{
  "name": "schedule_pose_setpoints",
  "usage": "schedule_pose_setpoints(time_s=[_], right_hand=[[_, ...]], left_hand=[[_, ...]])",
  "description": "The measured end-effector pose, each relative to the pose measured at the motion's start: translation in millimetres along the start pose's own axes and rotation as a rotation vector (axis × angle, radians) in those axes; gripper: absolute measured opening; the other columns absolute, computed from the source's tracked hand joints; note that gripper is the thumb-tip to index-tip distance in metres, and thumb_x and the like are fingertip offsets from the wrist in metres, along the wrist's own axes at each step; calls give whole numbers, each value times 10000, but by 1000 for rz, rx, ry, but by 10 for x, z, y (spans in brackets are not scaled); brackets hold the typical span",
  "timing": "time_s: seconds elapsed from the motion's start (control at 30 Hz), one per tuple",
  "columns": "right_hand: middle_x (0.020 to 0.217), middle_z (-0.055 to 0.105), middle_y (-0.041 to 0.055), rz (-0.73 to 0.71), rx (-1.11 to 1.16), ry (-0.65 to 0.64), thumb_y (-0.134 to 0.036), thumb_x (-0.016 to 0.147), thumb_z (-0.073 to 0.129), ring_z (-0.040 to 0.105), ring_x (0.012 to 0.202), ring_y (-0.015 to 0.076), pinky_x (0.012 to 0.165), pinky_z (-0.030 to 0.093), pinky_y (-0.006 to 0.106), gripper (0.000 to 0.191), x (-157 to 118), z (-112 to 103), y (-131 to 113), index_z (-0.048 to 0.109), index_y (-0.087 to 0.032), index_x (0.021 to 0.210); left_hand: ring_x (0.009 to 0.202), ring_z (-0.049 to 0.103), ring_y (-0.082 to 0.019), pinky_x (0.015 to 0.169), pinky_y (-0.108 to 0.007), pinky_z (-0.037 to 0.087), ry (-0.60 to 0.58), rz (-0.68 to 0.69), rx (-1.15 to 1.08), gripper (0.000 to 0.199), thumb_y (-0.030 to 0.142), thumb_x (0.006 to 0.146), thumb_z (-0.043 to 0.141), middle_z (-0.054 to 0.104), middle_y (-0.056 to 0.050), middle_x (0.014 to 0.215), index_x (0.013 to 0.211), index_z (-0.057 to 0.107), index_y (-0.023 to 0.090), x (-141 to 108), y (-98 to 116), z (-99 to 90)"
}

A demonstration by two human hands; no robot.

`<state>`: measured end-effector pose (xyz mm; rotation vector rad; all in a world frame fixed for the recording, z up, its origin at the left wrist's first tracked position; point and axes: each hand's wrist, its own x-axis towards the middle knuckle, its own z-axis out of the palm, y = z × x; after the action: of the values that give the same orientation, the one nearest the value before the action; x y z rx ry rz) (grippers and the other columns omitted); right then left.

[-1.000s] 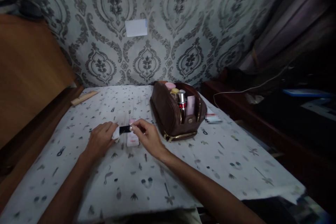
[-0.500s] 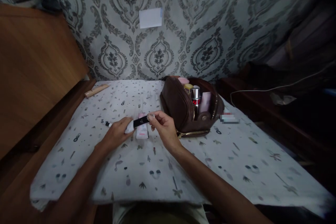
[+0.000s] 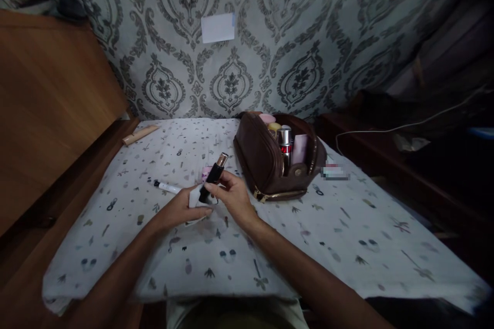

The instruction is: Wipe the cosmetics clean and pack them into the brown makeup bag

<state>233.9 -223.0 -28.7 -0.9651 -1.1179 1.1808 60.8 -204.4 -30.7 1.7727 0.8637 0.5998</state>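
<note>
A black tube with a shiny metallic end (image 3: 213, 177) tilts up to the right between my hands. My right hand (image 3: 233, 198) pinches it from the right side. In my left hand (image 3: 179, 209) is a white cloth or tissue (image 3: 196, 198), pressed against the tube's lower end. Partly hidden behind the tube, a pink and white tube (image 3: 206, 172) lies on the patterned sheet. A white pen-like item with a black tip (image 3: 166, 186) rests just beyond my left hand. To the right stands an open brown bag (image 3: 258, 149) holding a silver and red bottle (image 3: 285, 148) and a pale pink item (image 3: 299, 149).
A tan tube (image 3: 140, 134) lies at the sheet's far left corner. Right of the bag is a small blurred item (image 3: 335, 170). A wooden cabinet (image 3: 57, 87) borders the left, and a white cable (image 3: 386, 130) runs at the right. The patterned wall rises behind.
The black tube has swung from nearly level to steeply tilted, its metallic end now uncovered by my fingers. My right hand has shifted down along it. More of the white pen-like item shows.
</note>
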Motion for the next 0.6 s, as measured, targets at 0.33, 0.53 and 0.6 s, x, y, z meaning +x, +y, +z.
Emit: schedule_pose_setpoints(time_s=[0.33, 0.53, 0.6], right_hand=[[679, 565, -60, -96, 106, 160, -441, 734, 746, 428, 506, 80, 477, 358, 210, 337, -38, -27, -39, 508, -219, 823], [628, 467, -61, -193, -347, 76, -320, 753, 689, 390, 586, 102, 555, 312, 225, 196, -183, -69, -50, 532, -205, 734], [615, 445, -65, -203, -468, 14, -281, 760, 663, 372, 579, 104, 558, 292, 230, 159, -241, -64, -48, 525, -207, 732]], left_hand=[[615, 537, -146, 605, -249, 449, 175, 28, 13, 304, 442, 869, 637, 601, 14, 644, 801, 671, 148, -7, 73, 12], [1032, 611, -201, 914, -291, 467, 487, 182, -4, 434, 515, 921, 549, 673, -57, 1114, 1225, 586, 206, 52, 261, 141], [987, 615, -190, 881, -280, 480, 505, 208, -28, 458, 537, 897, 586, 666, -45, 1080, 1231, 568, 224, 90, 354, 222]])
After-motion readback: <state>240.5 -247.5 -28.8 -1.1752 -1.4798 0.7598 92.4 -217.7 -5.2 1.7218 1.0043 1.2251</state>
